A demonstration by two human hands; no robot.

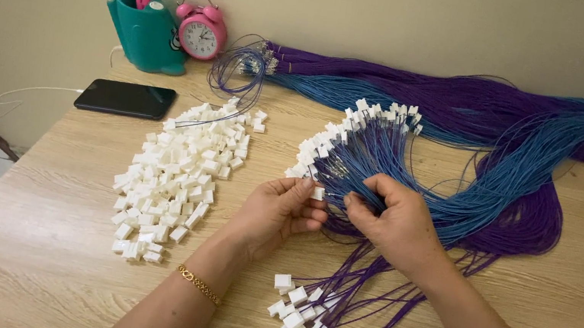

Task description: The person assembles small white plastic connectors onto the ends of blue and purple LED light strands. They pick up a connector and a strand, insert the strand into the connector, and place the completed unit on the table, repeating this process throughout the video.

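— Hands, centre frame?
— Left hand (278, 212) fingers pinch a white connector (318, 192); right hand (395, 222) fingers clamp the blue wire bundle (385, 159).
— Spare connectors?
— Loose connector pile (178, 174) lies centre-left on the desk (49, 243).

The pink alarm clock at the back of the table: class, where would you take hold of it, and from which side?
Grip the pink alarm clock by the thin handle arching over its two bells, coming down from above. It stands upright facing forward, with the wall close behind and the teal pen holder tight on its left, so the top is the freest side. Both hands are busy with wires.
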